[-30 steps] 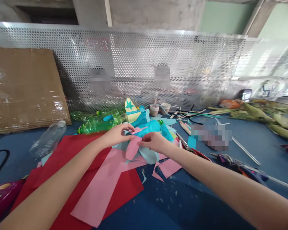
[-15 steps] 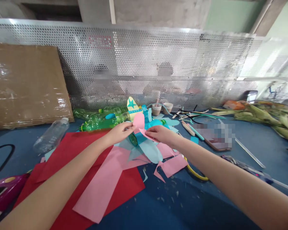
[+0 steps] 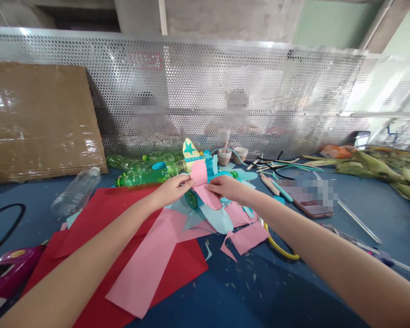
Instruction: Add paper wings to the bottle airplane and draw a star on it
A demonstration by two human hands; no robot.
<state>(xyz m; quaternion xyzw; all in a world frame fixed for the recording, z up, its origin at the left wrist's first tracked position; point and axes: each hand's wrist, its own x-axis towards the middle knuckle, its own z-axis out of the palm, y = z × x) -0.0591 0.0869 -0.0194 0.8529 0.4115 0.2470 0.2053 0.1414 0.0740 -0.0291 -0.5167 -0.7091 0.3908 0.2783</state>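
Note:
A pink paper piece (image 3: 200, 174), bent across its middle, is pinched between both hands over the work surface. My left hand (image 3: 175, 187) is closed on its left edge, thumb and fingers pressed together. My right hand (image 3: 225, 187) grips it near the bend, and a rounded lower flap (image 3: 210, 199) hangs below those fingers. Right behind and under the paper stands a craft model of green bottle plastic and light-blue paper petals (image 3: 217, 218). A cream fin with a teal star (image 3: 188, 148) rises from it. Part of the model is hidden by the hands and paper.
Red sheets (image 3: 116, 214) and a pink strip (image 3: 143, 264) lie at front left. Green bottles (image 3: 143, 175) and a clear bottle (image 3: 77, 191) lie behind them. A phone (image 3: 307, 200), pens (image 3: 275, 187) and yellow-handled scissors (image 3: 282, 248) are to the right. A perforated metal screen (image 3: 198, 82) stands behind.
The pink paper's lower flap has turned down and now shows its broad face below my right fingers. Both hands keep their hold. The whole view has shifted slightly.

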